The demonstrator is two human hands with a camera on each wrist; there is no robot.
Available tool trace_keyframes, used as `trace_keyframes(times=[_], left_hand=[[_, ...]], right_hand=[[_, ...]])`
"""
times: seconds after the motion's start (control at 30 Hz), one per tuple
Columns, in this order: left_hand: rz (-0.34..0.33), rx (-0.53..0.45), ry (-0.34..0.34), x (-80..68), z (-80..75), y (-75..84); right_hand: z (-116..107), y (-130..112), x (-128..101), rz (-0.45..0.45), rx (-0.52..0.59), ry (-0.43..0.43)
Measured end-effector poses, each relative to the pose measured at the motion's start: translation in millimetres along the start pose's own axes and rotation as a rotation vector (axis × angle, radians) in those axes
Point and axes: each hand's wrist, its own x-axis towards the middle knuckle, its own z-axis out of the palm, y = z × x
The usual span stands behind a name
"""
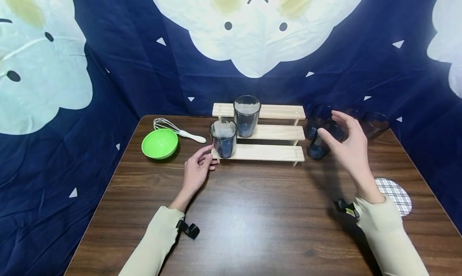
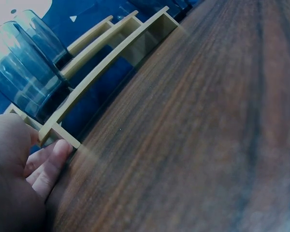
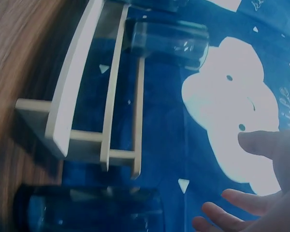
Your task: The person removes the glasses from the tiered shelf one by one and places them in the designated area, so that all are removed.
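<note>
A three-step wooden stand (image 1: pixel 267 152) sits at the back of the table. One dark see-through tumbler (image 1: pixel 223 139) stands on its lowest step at the left, and a taller one (image 1: pixel 247 115) on the middle step. My left hand (image 1: pixel 208 157) rests on the table with relaxed fingers touching the stand's left front corner (image 2: pixel 55 133), just below the low tumbler (image 2: pixel 24 77). My right hand (image 1: pixel 330 125) hovers open, fingers spread, right beside a dark tumbler (image 1: pixel 318 147) on the table to the stand's right. It does not grip that tumbler (image 3: pixel 92 212).
More dark tumblers (image 1: pixel 374 124) stand behind my right hand near the back right corner. A green bowl (image 1: pixel 160 143) and a white-handled whisk (image 1: pixel 178 130) lie at the left. A plaid coaster (image 1: pixel 395 195) lies near the right edge. Blue cloth walls surround the table.
</note>
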Motion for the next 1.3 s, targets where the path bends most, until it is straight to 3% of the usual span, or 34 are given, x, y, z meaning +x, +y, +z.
trace_keyframes(times=[0.83,1.3], left_hand=[[0.034,0.000,0.003,-1.6,-1.0,-0.9],[0.033,0.004,0.000,0.3,0.0,-2.6]], right_hand=[[55,-47,6,-0.115,0.161,-0.137],[84,-60,15,-0.096,0.185,-0.244]])
